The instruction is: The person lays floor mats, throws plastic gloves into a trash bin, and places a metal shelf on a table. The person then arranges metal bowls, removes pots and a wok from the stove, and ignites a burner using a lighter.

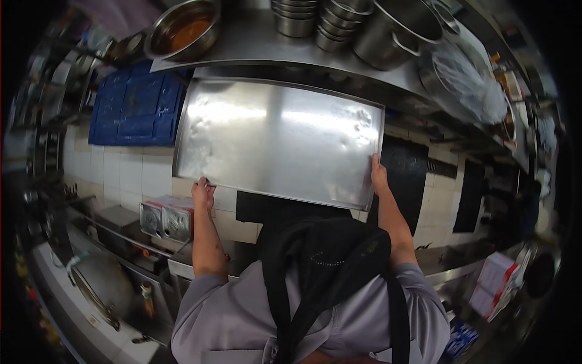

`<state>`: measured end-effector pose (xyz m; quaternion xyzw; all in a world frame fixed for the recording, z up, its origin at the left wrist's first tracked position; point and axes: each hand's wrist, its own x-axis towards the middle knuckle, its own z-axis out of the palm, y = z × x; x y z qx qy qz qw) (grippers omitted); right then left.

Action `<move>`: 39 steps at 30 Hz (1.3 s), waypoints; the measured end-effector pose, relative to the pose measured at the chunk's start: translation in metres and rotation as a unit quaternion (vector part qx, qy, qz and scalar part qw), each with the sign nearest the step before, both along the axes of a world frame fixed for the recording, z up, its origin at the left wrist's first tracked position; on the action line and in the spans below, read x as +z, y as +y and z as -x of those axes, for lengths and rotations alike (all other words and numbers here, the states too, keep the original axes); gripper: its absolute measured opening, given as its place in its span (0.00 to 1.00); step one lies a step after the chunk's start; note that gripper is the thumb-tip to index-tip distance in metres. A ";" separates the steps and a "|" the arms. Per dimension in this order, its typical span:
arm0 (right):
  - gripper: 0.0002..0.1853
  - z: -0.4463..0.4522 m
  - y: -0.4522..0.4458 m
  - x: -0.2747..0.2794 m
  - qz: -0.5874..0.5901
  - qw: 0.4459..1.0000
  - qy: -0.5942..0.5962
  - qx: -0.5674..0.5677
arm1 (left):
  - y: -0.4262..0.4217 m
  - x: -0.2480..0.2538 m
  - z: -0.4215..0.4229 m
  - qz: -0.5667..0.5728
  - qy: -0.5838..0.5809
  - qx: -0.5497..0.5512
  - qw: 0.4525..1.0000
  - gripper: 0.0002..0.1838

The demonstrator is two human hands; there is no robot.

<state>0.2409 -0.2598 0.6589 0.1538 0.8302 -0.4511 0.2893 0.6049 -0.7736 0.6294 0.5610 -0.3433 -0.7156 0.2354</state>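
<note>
A large, shallow metal tray (273, 142) with a raised rim spans the middle of the view, its surface shiny and dented near the corners. My left hand (204, 191) grips its near edge close to the left corner, fingers closed on the rim. At the right side of the tray, my right hand (378, 173) holds the rim a little above the near right corner. Nothing lies on the tray.
Beyond the tray runs a metal shelf (242, 45) with a bowl (183, 30) of orange-red contents, stacked metal containers and a large pot (397, 33). A blue crate (136, 104) stands left. Dark mats (403, 176) cover parts of the tiled floor. Behind are counters and a wok (103, 282).
</note>
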 end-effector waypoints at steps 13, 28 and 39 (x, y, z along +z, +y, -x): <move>0.50 0.017 0.012 0.010 -0.082 0.995 0.063 0.007 | 0.011 -0.007 -0.009 -0.052 -0.008 -0.006 0.999 0.06; 0.46 0.071 0.090 0.013 -0.069 0.996 0.046 -0.017 | 0.103 0.018 0.056 -0.042 0.006 -0.003 0.999 0.11; 0.45 0.087 0.103 -0.007 0.023 1.000 0.019 0.003 | 0.130 0.011 0.051 0.003 -0.068 0.011 0.998 0.14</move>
